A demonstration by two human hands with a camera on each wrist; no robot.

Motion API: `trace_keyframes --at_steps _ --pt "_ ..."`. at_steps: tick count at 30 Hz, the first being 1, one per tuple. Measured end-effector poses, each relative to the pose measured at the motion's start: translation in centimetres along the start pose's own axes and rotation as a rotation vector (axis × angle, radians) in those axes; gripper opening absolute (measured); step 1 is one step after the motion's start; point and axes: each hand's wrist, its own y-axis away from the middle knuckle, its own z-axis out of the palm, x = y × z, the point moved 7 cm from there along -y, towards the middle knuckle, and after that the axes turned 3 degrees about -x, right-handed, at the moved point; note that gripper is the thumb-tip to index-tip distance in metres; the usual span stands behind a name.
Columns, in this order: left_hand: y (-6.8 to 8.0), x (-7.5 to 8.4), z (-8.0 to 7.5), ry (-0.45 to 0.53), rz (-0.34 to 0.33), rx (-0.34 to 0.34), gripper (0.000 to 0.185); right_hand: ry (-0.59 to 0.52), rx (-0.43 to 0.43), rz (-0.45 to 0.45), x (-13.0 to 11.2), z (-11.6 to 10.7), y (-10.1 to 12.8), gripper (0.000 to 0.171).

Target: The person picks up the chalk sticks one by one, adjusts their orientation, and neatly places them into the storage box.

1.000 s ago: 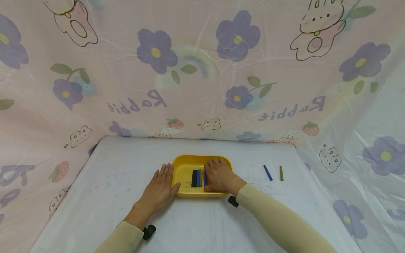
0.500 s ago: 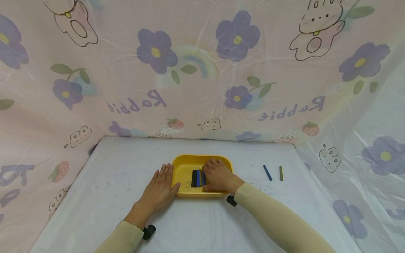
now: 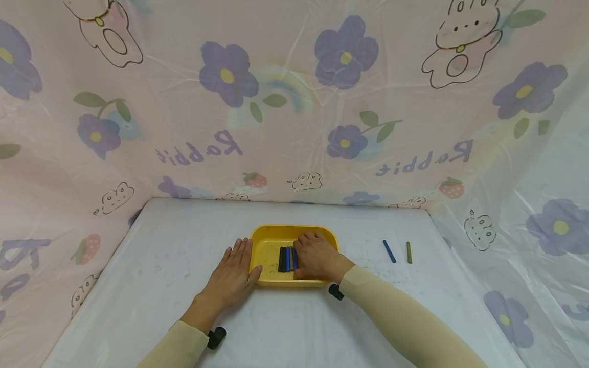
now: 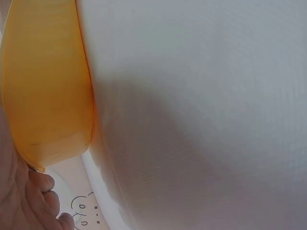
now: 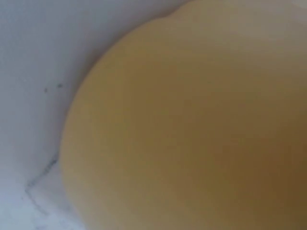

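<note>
In the head view a yellow tray point(image 3: 271, 282) lies at the middle of the table. Inside it several black, blue and olive crayons point(image 3: 284, 259) lie side by side in a row. My right hand point(image 3: 317, 257) is in the tray's right half, its thumb and fingertips pinching the ends of a blue crayon point(image 3: 295, 259) at the right end of the row. The palm side and part of this crayon are hidden. My left hand point(image 3: 233, 273) rests with straight fingers against the tray's left rim, thumb on its near corner. Both wrist views show mostly the tray's outer wall point(image 4: 48, 86).
To the tray's right, a dark blue crayon point(image 3: 389, 251) and an olive crayon point(image 3: 409, 252) lie apart on the white table point(image 3: 368, 317). Faint crayon smudges mark the tabletop. A printed curtain point(image 3: 285, 128) hangs behind the table and along both sides.
My right hand has slid a little to the left with the blue crayon, closing the gap to the row. The left hand has stayed in place.
</note>
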Motion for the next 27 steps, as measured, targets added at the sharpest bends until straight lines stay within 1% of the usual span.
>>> trace_keyframes --at_steps 7,14,20,27 --pt "-0.10 -0.08 0.06 0.001 -0.001 0.001 0.080 0.016 -0.008 -0.002 -0.10 -0.13 0.04 0.075" --pt "-0.10 -0.13 0.16 -0.003 -0.001 0.000 0.080 -0.019 -0.029 0.012 -0.01 0.06 -0.09 0.073" --pt "-0.12 -0.14 0.19 0.001 -0.003 -0.001 0.080 -0.018 -0.040 0.016 0.04 0.23 -0.16 0.077" --pt "-0.05 -0.06 0.06 0.011 0.000 0.016 0.080 -0.016 -0.035 0.012 0.03 0.16 -0.06 0.080"
